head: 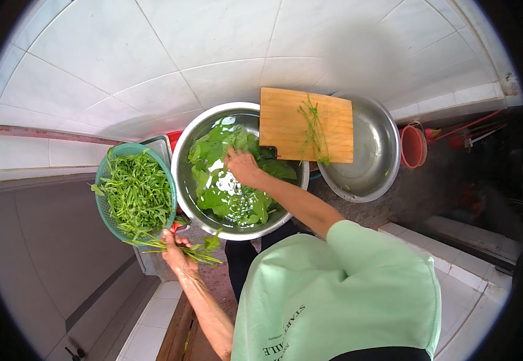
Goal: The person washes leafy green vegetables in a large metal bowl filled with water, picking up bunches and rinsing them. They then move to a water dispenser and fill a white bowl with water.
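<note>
A large metal basin (pixel 181 189) holds water and broad green leaves (pixel 216 144). My right hand (pixel 242 167) reaches over the basin, its fingertips at the leaves; whether they pinch one is hidden. Below the basin's left side, my left hand (pixel 178 250) is closed around a small bunch of leafy green stems (pixel 203 255). Just beyond that hand stands a green plastic colander (pixel 173 194) heaped with narrow-leaved greens (pixel 139 194). A wooden cutting board (pixel 284 122) lies across the rims of two basins, with a few thin green stems (pixel 313 131) on it.
A second metal basin (pixel 365 149), with bits of green inside, stands partly under the board at the right. Beyond it is a red bucket (pixel 412 146). A white tiled wall (pixel 225 36) rises behind the basins, and a low tiled ledge (pixel 446 261) runs at the lower right.
</note>
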Action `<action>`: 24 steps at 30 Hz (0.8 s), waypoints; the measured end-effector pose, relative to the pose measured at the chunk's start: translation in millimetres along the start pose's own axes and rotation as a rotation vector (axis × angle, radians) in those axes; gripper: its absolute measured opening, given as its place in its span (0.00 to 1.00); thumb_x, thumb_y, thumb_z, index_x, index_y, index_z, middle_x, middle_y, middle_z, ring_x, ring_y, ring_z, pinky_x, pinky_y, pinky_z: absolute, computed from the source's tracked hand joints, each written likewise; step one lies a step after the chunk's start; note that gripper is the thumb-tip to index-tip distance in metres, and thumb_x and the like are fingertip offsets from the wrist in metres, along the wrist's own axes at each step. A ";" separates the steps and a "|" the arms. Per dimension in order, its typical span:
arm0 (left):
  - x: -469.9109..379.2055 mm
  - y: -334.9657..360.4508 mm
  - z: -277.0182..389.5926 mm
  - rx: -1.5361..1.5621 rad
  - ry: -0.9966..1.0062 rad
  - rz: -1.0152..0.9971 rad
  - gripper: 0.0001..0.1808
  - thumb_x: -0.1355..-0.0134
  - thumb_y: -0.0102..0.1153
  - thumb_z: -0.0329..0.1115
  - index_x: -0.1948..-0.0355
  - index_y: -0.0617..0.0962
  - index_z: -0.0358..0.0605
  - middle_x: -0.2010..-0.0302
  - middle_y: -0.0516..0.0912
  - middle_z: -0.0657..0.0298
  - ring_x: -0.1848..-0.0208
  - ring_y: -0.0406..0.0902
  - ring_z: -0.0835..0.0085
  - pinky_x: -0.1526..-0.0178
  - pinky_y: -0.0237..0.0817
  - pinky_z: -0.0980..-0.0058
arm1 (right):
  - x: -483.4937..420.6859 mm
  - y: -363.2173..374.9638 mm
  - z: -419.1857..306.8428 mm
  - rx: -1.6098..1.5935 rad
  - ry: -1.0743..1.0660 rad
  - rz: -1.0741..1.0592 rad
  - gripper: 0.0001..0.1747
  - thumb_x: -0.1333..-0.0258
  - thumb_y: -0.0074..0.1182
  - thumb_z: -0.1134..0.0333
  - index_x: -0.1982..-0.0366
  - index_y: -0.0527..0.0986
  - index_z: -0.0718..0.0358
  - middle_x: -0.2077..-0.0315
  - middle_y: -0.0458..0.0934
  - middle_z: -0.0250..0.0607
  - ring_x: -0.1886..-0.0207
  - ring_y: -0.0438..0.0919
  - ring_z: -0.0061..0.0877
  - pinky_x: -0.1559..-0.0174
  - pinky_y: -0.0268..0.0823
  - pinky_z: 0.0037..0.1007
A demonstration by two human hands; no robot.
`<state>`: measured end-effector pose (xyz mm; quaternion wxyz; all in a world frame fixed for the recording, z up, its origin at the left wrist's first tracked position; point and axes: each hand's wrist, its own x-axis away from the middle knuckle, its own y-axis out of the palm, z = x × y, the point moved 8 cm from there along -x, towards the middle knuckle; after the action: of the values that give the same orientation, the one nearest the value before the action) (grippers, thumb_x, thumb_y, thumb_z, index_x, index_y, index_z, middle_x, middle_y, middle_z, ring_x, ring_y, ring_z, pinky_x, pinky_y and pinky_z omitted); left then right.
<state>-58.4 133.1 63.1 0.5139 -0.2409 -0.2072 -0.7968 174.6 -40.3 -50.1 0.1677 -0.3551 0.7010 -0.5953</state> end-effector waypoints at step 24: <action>23.0 38.4 -32.5 0.261 -0.225 -0.229 0.10 0.37 0.59 0.38 0.71 0.71 0.50 0.82 0.61 0.74 0.85 0.55 0.85 0.84 0.46 0.84 | 67.9 -11.5 23.9 -0.407 0.371 -0.283 0.44 0.49 0.61 0.52 0.36 0.57 0.62 0.44 0.64 0.54 0.45 0.67 0.48 0.51 0.64 0.58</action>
<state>-36.9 82.9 54.1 0.4204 -0.2347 -0.3908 -0.7845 146.8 -105.2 -32.0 -0.1221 -0.3607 0.7681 -0.5148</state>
